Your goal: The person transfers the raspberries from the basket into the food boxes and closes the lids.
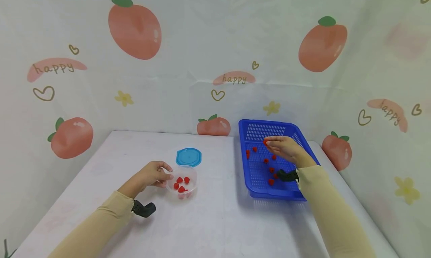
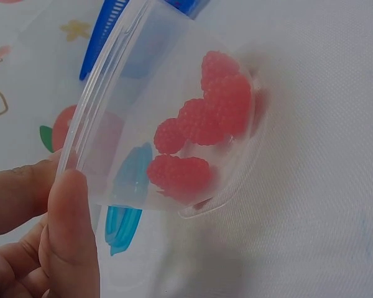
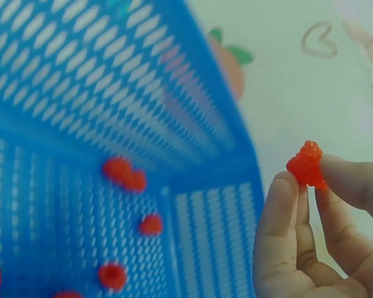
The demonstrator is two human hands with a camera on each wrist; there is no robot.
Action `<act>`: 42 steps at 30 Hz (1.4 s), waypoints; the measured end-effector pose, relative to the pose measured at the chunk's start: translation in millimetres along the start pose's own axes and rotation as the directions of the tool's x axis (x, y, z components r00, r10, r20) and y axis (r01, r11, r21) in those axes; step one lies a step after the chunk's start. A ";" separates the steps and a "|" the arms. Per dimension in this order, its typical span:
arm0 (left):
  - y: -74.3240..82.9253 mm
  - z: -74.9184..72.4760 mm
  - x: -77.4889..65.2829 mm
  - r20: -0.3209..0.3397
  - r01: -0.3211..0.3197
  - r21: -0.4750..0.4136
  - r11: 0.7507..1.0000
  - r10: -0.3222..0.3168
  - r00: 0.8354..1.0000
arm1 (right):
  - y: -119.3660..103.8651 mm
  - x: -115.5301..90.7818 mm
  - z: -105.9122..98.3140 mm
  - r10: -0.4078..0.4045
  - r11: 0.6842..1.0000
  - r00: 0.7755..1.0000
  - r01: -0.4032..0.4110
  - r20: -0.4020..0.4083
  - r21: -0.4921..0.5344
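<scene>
My left hand [image 1: 155, 174] pinches the rim of a clear round plastic tub [image 1: 192, 172] standing on the table. Through its wall in the left wrist view, several red raspberries [image 2: 202, 121] lie at the bottom, with the thumb [image 2: 71, 230] outside the rim. Over the blue basket [image 1: 247, 179], my right hand [image 1: 284, 147] holds up one raspberry [image 3: 307, 164] between thumb and fingertips. More raspberries [image 3: 112, 276] are scattered on the basket's slotted floor beneath that hand.
A light-blue lid [image 1: 189, 157] lies on the white table [image 1: 215, 220] just behind the tub. The basket stands at the right, near the back wall, which is covered by a fruit-printed cloth [image 1: 188, 41]. Dark wrist cameras stick out below both wrists.
</scene>
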State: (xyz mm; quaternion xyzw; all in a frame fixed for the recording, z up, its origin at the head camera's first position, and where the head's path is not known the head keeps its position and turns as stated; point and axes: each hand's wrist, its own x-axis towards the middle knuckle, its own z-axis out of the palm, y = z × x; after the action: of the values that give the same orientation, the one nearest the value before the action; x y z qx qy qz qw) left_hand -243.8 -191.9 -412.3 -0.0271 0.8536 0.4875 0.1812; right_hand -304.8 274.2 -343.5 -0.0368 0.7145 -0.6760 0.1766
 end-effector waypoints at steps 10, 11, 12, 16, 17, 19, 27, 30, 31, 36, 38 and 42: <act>-1.6 0.0 1.3 0.007 -0.003 -0.003 1.000 0.003 1.000 | -14.9 -12.3 42.9 -0.120 0.990 0.990 0.124 0.071 -0.062; -1.5 0.0 1.5 0.007 -0.004 -0.001 1.000 0.004 1.000 | -16.4 -13.5 48.5 -0.122 0.990 0.989 0.127 0.080 -0.061; -1.4 -0.2 1.6 0.006 -0.001 -0.003 1.000 0.001 1.000 | -17.9 -14.8 54.3 -0.126 0.989 0.988 0.131 0.089 -0.061; -1.1 -0.5 2.2 0.003 -0.002 0.004 1.000 0.002 1.000 | -22.7 -18.6 75.8 -0.138 0.989 0.982 0.143 0.132 -0.030; -1.1 -0.5 2.2 0.001 0.000 0.005 1.000 0.000 1.000 | -23.5 -19.4 80.7 -0.143 0.989 0.979 0.148 0.146 -0.024; -1.0 -0.2 2.1 -0.003 0.001 0.010 1.000 -0.001 1.000 | -24.4 -20.8 90.0 -0.155 0.987 0.973 0.160 0.174 -0.015; -0.8 0.1 1.6 -0.010 0.005 0.016 1.000 -0.004 1.000 | -20.4 -26.2 129.6 -0.159 0.986 0.961 0.164 0.226 -0.003; -0.5 0.5 1.2 -0.010 0.009 0.012 1.000 -0.008 1.000 | -14.0 -27.9 145.4 -0.147 0.987 0.957 0.157 0.250 -0.021; -0.7 0.5 1.3 -0.009 0.008 0.012 1.000 -0.008 1.000 | -11.0 -28.0 150.3 -0.141 0.988 0.955 0.154 0.262 -0.031; -1.1 0.7 2.2 -0.002 0.003 0.006 1.000 -0.003 1.000 | 3.9 -26.4 173.1 -0.115 0.991 0.949 0.131 0.294 -0.034; -1.4 0.7 2.5 0.002 -0.002 0.006 1.000 0.002 1.000 | 9.8 -23.8 181.7 -0.114 0.992 0.952 0.125 0.283 -0.021; -2.3 0.2 2.4 -0.003 -0.004 0.010 1.000 0.004 1.000 | 25.6 -15.7 199.7 -0.114 0.993 0.965 0.114 0.238 0.013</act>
State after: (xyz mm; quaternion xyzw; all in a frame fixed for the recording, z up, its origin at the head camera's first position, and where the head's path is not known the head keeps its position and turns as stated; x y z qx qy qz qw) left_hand -245.5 -192.5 -415.1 -0.0252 0.8563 0.4837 0.1793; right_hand -225.0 90.6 -370.1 -0.1585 0.6851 -0.6755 0.2219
